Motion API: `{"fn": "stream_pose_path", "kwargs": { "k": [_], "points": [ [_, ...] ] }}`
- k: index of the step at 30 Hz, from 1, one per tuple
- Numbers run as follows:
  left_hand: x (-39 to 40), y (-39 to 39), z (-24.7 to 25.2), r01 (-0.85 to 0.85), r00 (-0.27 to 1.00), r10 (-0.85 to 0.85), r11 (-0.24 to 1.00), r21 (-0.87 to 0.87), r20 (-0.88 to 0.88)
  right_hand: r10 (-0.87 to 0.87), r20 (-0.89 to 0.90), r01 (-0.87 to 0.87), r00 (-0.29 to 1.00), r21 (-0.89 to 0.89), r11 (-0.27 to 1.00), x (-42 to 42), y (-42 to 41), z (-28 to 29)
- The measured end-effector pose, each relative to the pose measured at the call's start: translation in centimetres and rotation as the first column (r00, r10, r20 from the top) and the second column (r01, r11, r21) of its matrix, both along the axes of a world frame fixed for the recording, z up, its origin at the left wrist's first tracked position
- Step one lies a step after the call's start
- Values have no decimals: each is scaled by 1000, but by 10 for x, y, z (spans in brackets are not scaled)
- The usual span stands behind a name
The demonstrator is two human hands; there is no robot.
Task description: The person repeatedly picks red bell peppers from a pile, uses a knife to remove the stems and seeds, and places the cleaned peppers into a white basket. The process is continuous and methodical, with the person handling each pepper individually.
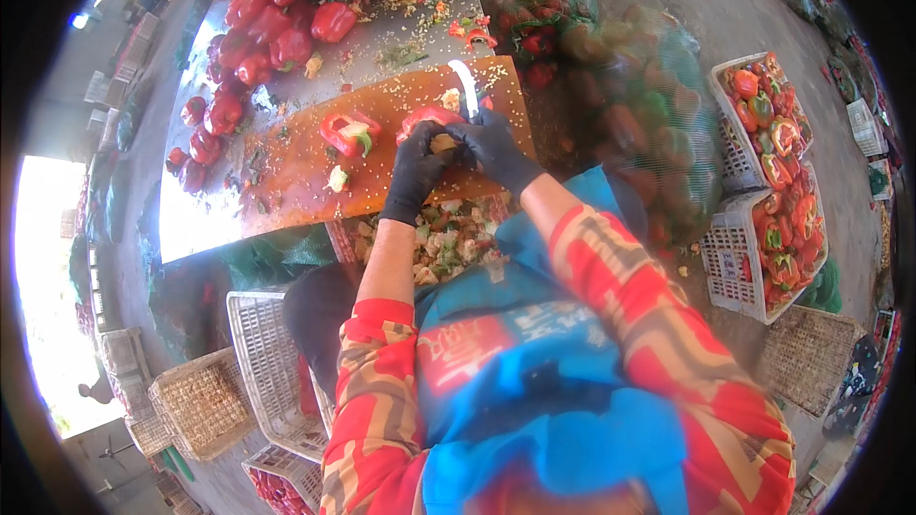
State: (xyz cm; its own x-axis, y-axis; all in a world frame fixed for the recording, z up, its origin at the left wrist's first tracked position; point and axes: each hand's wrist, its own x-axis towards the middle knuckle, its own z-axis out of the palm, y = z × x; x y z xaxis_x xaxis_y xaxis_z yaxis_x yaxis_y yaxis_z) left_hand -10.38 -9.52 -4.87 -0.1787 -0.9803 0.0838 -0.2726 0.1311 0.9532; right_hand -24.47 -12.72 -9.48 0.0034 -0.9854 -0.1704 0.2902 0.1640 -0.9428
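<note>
My left hand (421,170), in a black glove, grips a red bell pepper (428,116) above the orange board (300,150). My right hand (499,149), gloved too, is closed around a curved white tool (465,86) whose long end points away from me; whether it is a knife I cannot tell. Between the two hands shows a pale yellowish piece (442,143), probably pepper core. To the left on the board rests a cut-open red bell pepper (351,134) with pale core and green stem showing. A loose pepper core (338,179) lies nearer me.
Whole red peppers (265,28) pile up on the metal table (401,28), among scattered seeds. Core scraps (458,239) fill a space below the board's near edge. Mesh sacks (644,121) stand at right, beyond them crates of cut peppers (737,257). An open white crate (268,365) stands at left.
</note>
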Motion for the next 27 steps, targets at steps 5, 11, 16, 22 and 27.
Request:
{"fn": "stream_pose_path", "kwargs": {
  "k": [5,11,16,22,27],
  "points": [
    [15,0,9,16,965,-21,1000,22,262,133,81,-135,988,21,991,-1,9,23],
    [3,-1,8,-44,935,48,999,-20,351,120,-317,-149,941,-69,986,-7,12,24],
    [11,-12,-5,26,1000,-29,965,261,7,-13,-413,-95,911,-240,966,-2,8,1],
    [17,-7,-16,131,922,-26,960,249,-386,8,-360,-93,933,-220,971,5,15,10],
    [14,-3,-13,80,914,21,970,230,-406,76,-94,-82,993,-57,995,3,18,28]
  ]
}}
